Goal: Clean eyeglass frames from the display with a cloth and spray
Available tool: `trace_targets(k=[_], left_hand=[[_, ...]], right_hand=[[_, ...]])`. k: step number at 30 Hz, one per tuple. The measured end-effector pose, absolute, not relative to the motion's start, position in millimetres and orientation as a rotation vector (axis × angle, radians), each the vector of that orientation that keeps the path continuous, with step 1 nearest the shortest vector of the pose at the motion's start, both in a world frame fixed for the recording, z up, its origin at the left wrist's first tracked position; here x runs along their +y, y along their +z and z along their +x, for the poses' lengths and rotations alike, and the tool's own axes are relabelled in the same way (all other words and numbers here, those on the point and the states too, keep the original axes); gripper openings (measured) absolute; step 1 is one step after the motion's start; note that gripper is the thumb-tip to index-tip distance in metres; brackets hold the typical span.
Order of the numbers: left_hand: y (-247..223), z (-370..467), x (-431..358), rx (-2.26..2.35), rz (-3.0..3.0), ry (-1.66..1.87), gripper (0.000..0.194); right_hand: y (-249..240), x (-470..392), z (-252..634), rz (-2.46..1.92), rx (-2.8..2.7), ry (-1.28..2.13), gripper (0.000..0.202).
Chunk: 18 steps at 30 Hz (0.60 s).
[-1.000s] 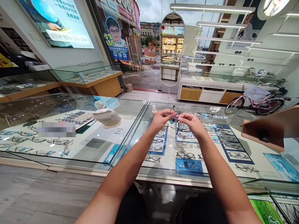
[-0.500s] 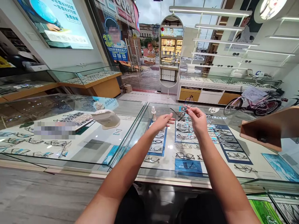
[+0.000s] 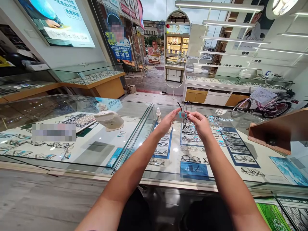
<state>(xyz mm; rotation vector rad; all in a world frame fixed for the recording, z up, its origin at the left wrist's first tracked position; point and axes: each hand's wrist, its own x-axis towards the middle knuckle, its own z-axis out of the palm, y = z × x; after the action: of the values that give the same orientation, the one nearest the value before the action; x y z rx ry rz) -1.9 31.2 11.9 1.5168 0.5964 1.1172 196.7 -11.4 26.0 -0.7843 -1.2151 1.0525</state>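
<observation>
A pair of thin dark-framed eyeglasses (image 3: 187, 106) is held above the glass counter, turned so that one round lens stands uppermost. My right hand (image 3: 200, 124) is closed in a pinch on the frame, near its middle. From the other side, my left hand (image 3: 169, 118) has its fingers together at a dark temple arm, whose curved tip sticks up past the fingertips. The exact finger contact there is small and partly hidden. Below both hands, rows of eyeglasses (image 3: 190, 158) lie inside the display case (image 3: 168, 173). A small white bottle (image 3: 158, 115) stands just left of my left hand.
To the left, a cream-coloured device (image 3: 109, 120) sits on the adjoining glass case. A brown wooden stand (image 3: 276, 134) occupies the right side. Beyond the counter are an oval mirror (image 3: 177, 48) and a pink bicycle (image 3: 263, 102).
My left hand has moved up and right to the eyeglasses, its fingers now at a temple arm. The right hand has shifted slightly left, and the eyeglasses have turned.
</observation>
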Motion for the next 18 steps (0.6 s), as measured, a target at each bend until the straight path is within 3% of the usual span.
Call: trace_targets(k=[8,11,14,16,18], left_hand=[[12,0,28,0.616,1.725,1.114,0.072],[17,1,19,0.84,1.809,1.411,0.058],[21,4,7,0.998,1.917,1.729,0.031],[22,6,2,0.989,1.978,1.728,0.02],[20,9,0,0.989,1.959,1.605,0.023]], right_hand=[[22,-11,192,-0.889,-1.248,1.147,0.047],[19,-8,192,-0.916,-1.262,1.025,0.047],[16,-5,191,-0.951,-1.291,0.91,0.046],[13,-6,188,-0.967,-1.333,0.829,0.043],[12,-9,184,-0.99,-1.399,0.702,0.037]])
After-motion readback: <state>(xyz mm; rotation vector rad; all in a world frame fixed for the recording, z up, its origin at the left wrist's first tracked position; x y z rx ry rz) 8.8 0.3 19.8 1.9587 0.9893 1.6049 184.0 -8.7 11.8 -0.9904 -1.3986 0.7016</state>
